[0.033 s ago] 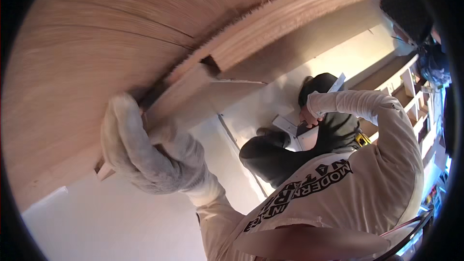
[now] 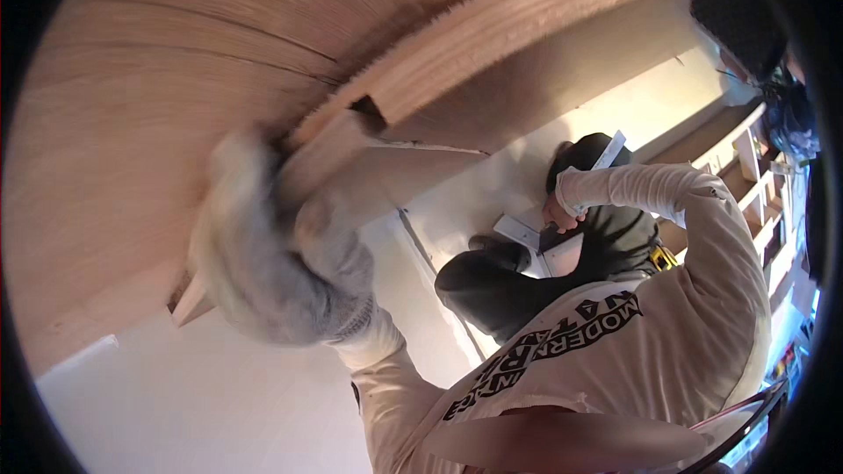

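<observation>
My left hand [image 2: 272, 246], in a pale grey work glove, is smeared by motion at the edge of a large wooden board [image 2: 132, 140]. Its fingers and thumb bend round a narrow wooden strip [image 2: 325, 154] that runs along this edge. Whether anything thin lies under the glove is hidden. My right hand [image 2: 562, 213], bare below a long pale sleeve, is down by my legs. Its fingers are closed on a dark grip among flat silver metal pieces [image 2: 518, 230]. A straight metal blade [image 2: 609, 151] sticks out past the wrist; the tool's exact kind does not show.
A thick layered board edge [image 2: 527, 26] curves across the top, with a dark notch [image 2: 369, 111] beside the strip. Wooden shelving [image 2: 746, 158] stands at right, near a dark box-like object [image 2: 738, 13]. A yellow tape measure [image 2: 662, 257] sits at my waist.
My left hand has shifted a little upward along the board's edge and is more blurred. My right hand has stayed nearly where it was, still closed on the tool.
</observation>
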`<act>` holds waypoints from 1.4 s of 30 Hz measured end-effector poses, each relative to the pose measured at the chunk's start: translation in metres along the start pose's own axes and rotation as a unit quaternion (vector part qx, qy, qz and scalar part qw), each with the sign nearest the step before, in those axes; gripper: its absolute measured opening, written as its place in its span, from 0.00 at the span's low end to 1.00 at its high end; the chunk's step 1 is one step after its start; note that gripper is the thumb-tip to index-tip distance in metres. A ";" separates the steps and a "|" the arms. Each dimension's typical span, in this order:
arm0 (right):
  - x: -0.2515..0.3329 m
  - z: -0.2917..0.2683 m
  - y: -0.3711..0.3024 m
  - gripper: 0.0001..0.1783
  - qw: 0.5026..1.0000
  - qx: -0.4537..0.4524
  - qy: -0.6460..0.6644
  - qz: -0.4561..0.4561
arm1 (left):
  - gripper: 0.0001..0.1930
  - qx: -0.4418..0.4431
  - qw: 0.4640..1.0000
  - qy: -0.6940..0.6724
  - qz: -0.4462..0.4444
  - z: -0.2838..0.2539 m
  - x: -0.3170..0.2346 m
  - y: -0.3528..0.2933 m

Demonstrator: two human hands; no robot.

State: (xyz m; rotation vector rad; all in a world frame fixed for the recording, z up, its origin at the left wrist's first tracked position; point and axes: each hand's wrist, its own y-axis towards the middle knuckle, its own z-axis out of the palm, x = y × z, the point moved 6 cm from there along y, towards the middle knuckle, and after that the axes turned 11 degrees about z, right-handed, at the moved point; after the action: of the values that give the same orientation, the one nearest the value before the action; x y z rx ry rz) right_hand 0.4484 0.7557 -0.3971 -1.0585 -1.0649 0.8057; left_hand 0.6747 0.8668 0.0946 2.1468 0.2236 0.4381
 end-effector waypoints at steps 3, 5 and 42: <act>-0.004 -0.022 0.037 0.15 0.991 -0.111 0.004 -0.075 | 0.13 -0.070 0.996 0.011 0.060 0.024 -0.017 0.005; -0.015 -0.013 0.091 0.16 0.952 -0.258 -0.084 -0.144 | 0.11 -0.095 0.978 0.130 0.133 0.032 -0.027 0.002; 0.032 0.043 0.009 0.22 0.780 -0.430 0.022 -0.453 | 0.13 -0.041 0.997 -0.011 -0.064 -0.001 -0.032 0.010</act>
State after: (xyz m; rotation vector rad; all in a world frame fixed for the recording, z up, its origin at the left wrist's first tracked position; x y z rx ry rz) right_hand 0.4169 0.8000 -0.3911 -1.0784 -1.7482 -0.5682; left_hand 0.6447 0.8518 0.0958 2.0433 0.3241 0.3420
